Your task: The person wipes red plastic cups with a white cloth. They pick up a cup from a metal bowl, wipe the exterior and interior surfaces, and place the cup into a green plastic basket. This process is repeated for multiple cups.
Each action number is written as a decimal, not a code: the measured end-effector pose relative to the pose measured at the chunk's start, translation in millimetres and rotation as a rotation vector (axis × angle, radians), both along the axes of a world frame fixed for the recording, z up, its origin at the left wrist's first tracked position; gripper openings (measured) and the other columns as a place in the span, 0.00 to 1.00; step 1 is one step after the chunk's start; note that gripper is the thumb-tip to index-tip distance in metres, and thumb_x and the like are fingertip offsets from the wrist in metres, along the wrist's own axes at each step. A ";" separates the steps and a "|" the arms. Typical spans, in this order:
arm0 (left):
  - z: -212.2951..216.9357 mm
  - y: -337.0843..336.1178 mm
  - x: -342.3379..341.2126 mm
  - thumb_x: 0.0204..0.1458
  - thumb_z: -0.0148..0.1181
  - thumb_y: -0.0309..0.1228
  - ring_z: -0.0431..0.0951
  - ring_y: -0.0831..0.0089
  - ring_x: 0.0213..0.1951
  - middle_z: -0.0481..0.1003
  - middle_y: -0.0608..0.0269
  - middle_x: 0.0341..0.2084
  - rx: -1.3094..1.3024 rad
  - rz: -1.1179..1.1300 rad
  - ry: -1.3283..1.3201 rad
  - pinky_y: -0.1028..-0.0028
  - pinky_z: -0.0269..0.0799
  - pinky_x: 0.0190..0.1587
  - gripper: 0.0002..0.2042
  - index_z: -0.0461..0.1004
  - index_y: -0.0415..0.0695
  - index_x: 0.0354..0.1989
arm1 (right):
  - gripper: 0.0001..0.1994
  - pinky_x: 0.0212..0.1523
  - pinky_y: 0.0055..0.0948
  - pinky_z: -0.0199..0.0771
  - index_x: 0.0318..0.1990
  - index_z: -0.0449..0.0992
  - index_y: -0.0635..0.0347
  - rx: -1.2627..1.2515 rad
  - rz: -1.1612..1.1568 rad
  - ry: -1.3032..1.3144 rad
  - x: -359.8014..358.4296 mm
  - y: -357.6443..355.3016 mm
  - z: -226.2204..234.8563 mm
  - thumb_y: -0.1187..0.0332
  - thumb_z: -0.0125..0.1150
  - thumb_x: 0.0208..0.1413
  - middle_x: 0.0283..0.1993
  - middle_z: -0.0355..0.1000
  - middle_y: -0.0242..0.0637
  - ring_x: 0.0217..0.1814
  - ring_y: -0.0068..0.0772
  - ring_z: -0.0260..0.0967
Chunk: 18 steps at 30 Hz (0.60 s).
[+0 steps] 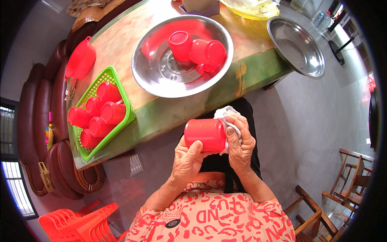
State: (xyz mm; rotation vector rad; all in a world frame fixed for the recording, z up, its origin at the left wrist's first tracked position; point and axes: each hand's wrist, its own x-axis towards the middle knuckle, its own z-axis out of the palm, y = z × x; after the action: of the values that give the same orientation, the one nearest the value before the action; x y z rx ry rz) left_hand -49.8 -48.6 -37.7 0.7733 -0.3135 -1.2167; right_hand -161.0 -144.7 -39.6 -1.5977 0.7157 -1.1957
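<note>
My left hand [187, 159] grips a red cup [204, 134] held on its side above my lap, just near the table [169, 115]; my right hand [240, 141] clutches a white cloth [226, 113] against its mouth. I'd judge turning the cup steadily against the cloth dries it best. Two cups sit in the steel bowl [149, 80]; more fill the green basket [121, 86] left. No labels legible.

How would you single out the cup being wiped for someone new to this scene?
Start at the green-edged table and drop below its near edge. The red cup lies sideways between the left hand and right hand, a white cloth at its mouth. The other cups sit in the basket or bowl.
</note>
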 end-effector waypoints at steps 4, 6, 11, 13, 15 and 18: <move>0.1 -2.3 -1.2 0.61 0.51 0.36 0.69 0.59 0.57 0.65 0.53 0.58 0.000 0.024 0.051 0.53 0.74 0.51 0.23 0.56 0.44 0.63 | 0.10 0.56 0.33 0.65 0.46 0.76 0.63 -0.213 -0.051 0.094 -7.1 7.3 -0.7 0.73 0.55 0.58 0.51 0.68 0.44 0.55 0.41 0.66; 1.9 -3.1 -0.6 0.61 0.50 0.37 0.69 0.59 0.58 0.65 0.52 0.58 0.013 0.011 0.091 0.53 0.74 0.51 0.24 0.55 0.44 0.63 | 0.09 0.51 0.35 0.67 0.43 0.78 0.62 -0.297 -0.029 0.084 -11.3 5.4 0.5 0.75 0.59 0.53 0.46 0.69 0.42 0.49 0.42 0.67; -0.5 -0.4 3.1 0.61 0.50 0.36 0.70 0.58 0.57 0.66 0.52 0.57 0.011 -0.018 0.181 0.53 0.74 0.51 0.23 0.57 0.43 0.62 | 0.17 0.44 0.36 0.66 0.40 0.79 0.57 -0.431 0.134 0.095 -22.1 -6.0 13.5 0.76 0.69 0.37 0.40 0.71 0.36 0.42 0.39 0.65; 0.4 -0.7 3.2 0.60 0.52 0.33 0.72 0.59 0.54 0.69 0.52 0.55 0.008 0.004 0.220 0.53 0.76 0.49 0.21 0.59 0.42 0.61 | 0.17 0.43 0.36 0.66 0.40 0.79 0.58 -0.441 0.194 0.065 -21.2 -8.7 19.2 0.76 0.70 0.37 0.39 0.71 0.35 0.40 0.39 0.65; -0.6 -0.9 4.3 0.60 0.52 0.32 0.73 0.59 0.53 0.69 0.51 0.54 0.008 -0.013 0.162 0.54 0.77 0.49 0.21 0.60 0.41 0.61 | 0.17 0.41 0.36 0.66 0.40 0.79 0.59 -0.445 0.183 0.073 -18.5 -11.6 21.0 0.77 0.70 0.37 0.37 0.70 0.35 0.39 0.38 0.64; 1.9 -1.4 4.3 0.60 0.52 0.31 0.74 0.60 0.52 0.70 0.51 0.53 0.006 -0.038 0.136 0.55 0.77 0.49 0.21 0.60 0.40 0.60 | 0.18 0.38 0.32 0.67 0.41 0.78 0.59 -0.480 0.098 0.056 -8.5 -15.3 22.5 0.78 0.69 0.38 0.37 0.69 0.36 0.38 0.36 0.64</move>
State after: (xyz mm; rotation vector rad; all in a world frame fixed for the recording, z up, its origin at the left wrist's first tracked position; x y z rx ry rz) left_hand -45.6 -49.9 -35.8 0.6888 -0.2138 -1.2997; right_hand -169.5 -160.0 -17.1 -2.0404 0.3930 -1.3193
